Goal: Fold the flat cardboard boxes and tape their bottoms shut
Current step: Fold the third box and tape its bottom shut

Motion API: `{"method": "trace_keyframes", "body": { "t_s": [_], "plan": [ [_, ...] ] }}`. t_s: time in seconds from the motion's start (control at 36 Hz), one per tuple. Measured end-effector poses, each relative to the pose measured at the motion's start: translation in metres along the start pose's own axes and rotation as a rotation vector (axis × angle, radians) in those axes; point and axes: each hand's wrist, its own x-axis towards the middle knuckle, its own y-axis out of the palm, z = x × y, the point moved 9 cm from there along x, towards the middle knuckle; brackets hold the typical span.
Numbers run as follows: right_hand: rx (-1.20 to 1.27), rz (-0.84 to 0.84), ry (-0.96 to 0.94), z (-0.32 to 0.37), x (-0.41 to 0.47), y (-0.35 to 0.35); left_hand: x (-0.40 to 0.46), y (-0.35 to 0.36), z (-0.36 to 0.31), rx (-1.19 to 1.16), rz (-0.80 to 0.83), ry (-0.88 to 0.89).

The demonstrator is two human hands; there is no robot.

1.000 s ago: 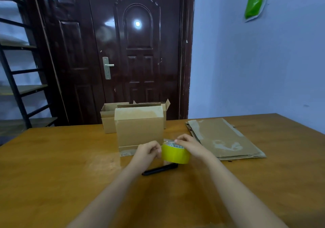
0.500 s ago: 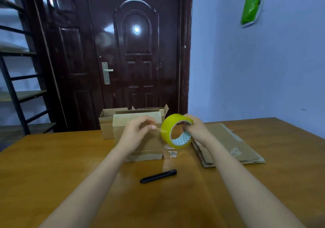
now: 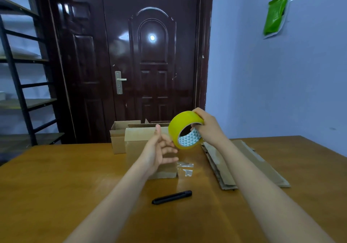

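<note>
Gripping tape roll (image 3: 185, 130), left hand (image 3: 159, 149) open

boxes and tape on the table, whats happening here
A person is putting cardboard boxes together at a wooden table. The right hand holds a yellow tape roll up in the air, fingers hooked through its core, while the left hand is open beside it, gripping nothing. A folded box stands just behind the hands, with another box behind that. Flat cardboard waits on the right, and a black pen-like tool lies in front.
</note>
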Motion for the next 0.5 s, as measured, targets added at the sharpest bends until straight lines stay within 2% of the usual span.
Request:
{"method": "trace_keyframes", "body": {
  "t_s": [0.11,0.28,0.36,0.42,0.5],
  "plan": [
    [-0.06,-0.002,-0.028,0.002,0.003,0.005,0.006,-0.007,-0.012,0.114,-0.054,0.067],
    [-0.035,-0.009,-0.112,0.018,0.012,0.007,0.014,-0.011,-0.04,0.15,-0.041,0.143],
    [-0.142,-0.026,-0.168,0.032,0.021,0.003,0.02,-0.014,-0.063,0.213,-0.065,0.174],
    [-0.367,-0.024,-0.194,0.038,0.031,-0.002,0.024,-0.017,-0.083,0.273,-0.077,0.206],
    [-0.97,0.012,-0.291,0.044,0.041,-0.002,0.025,-0.026,-0.12,0.328,-0.096,0.255]
  ]
}}
